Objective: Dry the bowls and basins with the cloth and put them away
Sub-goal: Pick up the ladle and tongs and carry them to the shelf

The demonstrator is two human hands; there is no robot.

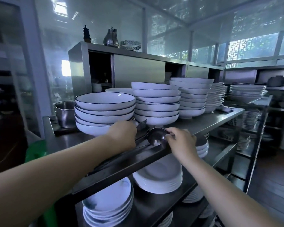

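Both hands were at the front edge of the steel rack's top shelf (211, 122). Right hand (180, 141) pinched the rim of a dark round steel ladle bowl (156, 136) with its fingertips. Left hand (124, 134) was curled over the long utensil handles (133, 150); its grip could not be made out. Just beyond the left hand stood the stack of white, dark-rimmed bowls (105, 112), a taller stack (156, 102) beyond the right. No cloth visible. Judgement: slide the ladle clear low and slowly, keeping knuckles off the bowl stacks so nothing tips.
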